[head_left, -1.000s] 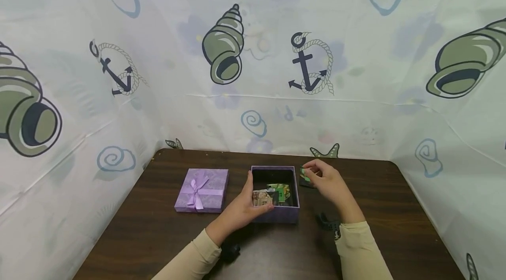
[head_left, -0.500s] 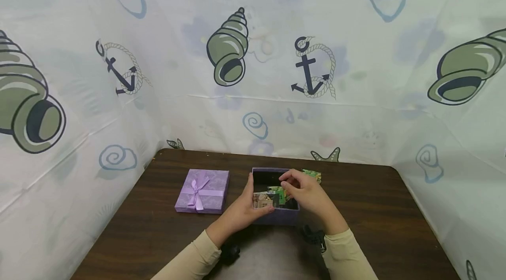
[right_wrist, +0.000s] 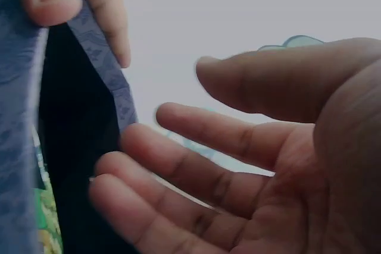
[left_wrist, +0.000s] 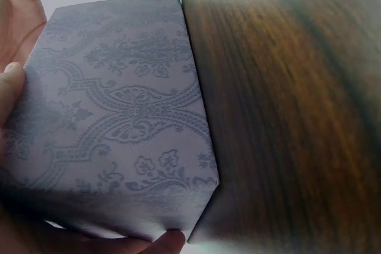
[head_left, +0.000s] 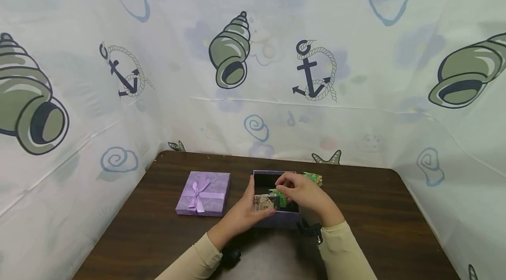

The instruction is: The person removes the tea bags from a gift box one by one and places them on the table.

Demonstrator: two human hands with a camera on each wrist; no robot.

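Purple, one open box (head_left: 276,220) sits on the table (head_left: 395,223), gripped at its near left corner by my left hand (head_left: 246,210); my right hand (head_left: 307,194) hangs over its right side, thumb apart from fingers. Two packets (head_left: 264,202) show inside (one brownish, one green), one loose packet (head_left: 314,177) far right, one lid (head_left: 215,188) left.

On the counter (head_left: 379,218), a box (head_left: 276,221) sits near the middle, its lid (head_left: 203,193) lying apart to the left. Packets (head_left: 265,202) lie inside, toward the box's front. The left hand (head_left: 243,210) is at the box's left side, the right hand (head_left: 307,193) over its right side. Beyond that hand, another packet (head_left: 313,177) lies right of the box.
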